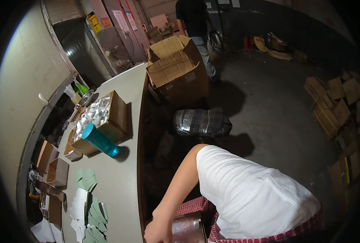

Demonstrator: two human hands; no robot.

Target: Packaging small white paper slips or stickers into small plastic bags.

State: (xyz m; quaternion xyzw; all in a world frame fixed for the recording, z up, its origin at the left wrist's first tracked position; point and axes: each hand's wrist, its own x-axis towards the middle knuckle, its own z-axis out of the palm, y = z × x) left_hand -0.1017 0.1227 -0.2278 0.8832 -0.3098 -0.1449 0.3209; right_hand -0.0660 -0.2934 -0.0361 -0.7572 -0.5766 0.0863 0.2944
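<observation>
- One hand (pixel 157 231) shows at the lower edge, at the end of a bare forearm coming down from a white short sleeve (pixel 244 190); which hand it is cannot be told, though it seems the left.
- This hand rests curled on the rim of a shiny metallic cylindrical container (pixel 188 229), which stands low beside the edge of the pale grey table (pixel 119 178), against red-checked cloth (pixel 196 205). Whether the fingers truly clasp it cannot be told.
- The other hand is out of sight.
- On the table stands a tilted teal plastic bottle (pixel 100 140), touching an open brown cardboard box of small white packets (pixel 101 117).
- Flat green and white paper pieces (pixel 89 206) lie near the table's close end.
- On the dark floor a plastic-wrapped bundle (pixel 202 121) lies before a large open cardboard carton (pixel 178 73); another person (pixel 196 24) stands beyond it.
</observation>
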